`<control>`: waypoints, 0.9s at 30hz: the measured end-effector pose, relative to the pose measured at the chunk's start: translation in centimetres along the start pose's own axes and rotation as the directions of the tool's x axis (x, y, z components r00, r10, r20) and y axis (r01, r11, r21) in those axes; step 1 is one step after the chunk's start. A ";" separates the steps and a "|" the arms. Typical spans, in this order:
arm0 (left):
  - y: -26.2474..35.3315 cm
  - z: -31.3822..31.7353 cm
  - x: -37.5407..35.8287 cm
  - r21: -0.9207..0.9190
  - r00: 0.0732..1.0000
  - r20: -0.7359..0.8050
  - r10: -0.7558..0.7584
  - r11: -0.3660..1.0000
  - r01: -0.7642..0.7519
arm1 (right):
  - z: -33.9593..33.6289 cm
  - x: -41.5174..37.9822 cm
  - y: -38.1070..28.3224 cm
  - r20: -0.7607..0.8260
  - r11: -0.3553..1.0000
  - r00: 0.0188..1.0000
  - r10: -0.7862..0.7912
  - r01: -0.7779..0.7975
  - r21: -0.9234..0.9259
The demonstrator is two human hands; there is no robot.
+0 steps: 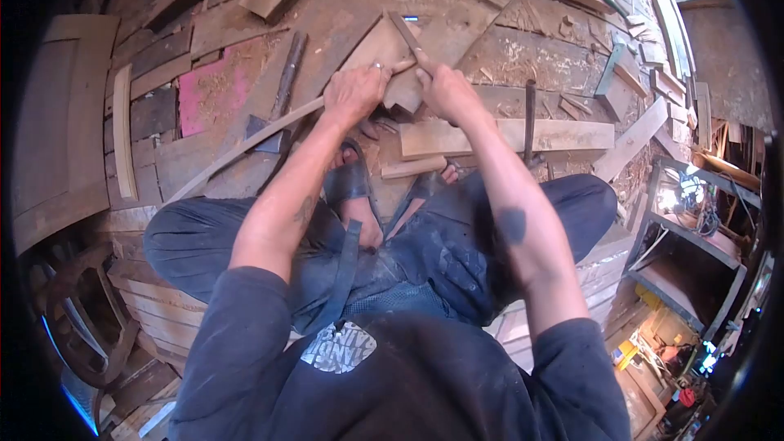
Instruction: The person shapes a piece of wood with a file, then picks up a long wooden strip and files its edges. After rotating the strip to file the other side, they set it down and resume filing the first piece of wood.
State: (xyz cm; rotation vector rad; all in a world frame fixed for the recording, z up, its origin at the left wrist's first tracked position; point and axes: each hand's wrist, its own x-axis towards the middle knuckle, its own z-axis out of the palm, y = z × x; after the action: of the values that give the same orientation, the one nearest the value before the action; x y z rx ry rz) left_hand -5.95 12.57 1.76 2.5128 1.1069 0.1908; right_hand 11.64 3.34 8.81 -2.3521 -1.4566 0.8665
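Note:
My left hand (357, 92) is wrapped around a long thin wooden strip (261, 145). The strip slants from beside my left knee up to the middle, and its rounded tip pokes out past my fingers. Closed on a narrow, flat, file-like tool (406, 36), my right hand (449, 94) is just right of that tip. The tool points up and away, overlapping the strip's end in this view. Under both hands lies a pale wooden board (380, 45) with a notched near end. Its far part is beside a wider plank (476, 28).
An axe (268, 135) with a dark handle lies left of my feet. A plank (506, 138) and a dark-handled tool (530, 118) are by my right knee. Wood offcuts (625, 77) and shavings are scattered at right. A metal shelf (694, 229) stands far right.

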 end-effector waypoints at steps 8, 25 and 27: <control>0.3 -0.8 0.7 -0.026 0.988 0.115 -0.102 0.994 0.106 | -0.9 -10.4 0.4 0.007 0.997 0.999 -0.033 0.033 0.072; -0.9 -0.2 1.8 -0.052 0.987 0.129 -0.091 0.994 0.099 | 1.8 -6.2 0.4 -0.016 0.999 1.000 0.015 -0.015 0.040; -1.6 0.6 2.6 -0.097 0.986 0.121 -0.114 0.987 0.126 | 2.6 -10.0 0.9 0.027 1.000 1.000 0.001 -0.002 0.027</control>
State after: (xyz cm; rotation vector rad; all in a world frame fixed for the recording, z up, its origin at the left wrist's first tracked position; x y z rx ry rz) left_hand -5.08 15.31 0.53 2.3261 1.1665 0.0681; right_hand 7.43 -6.04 9.85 -2.3311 -1.4448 0.9159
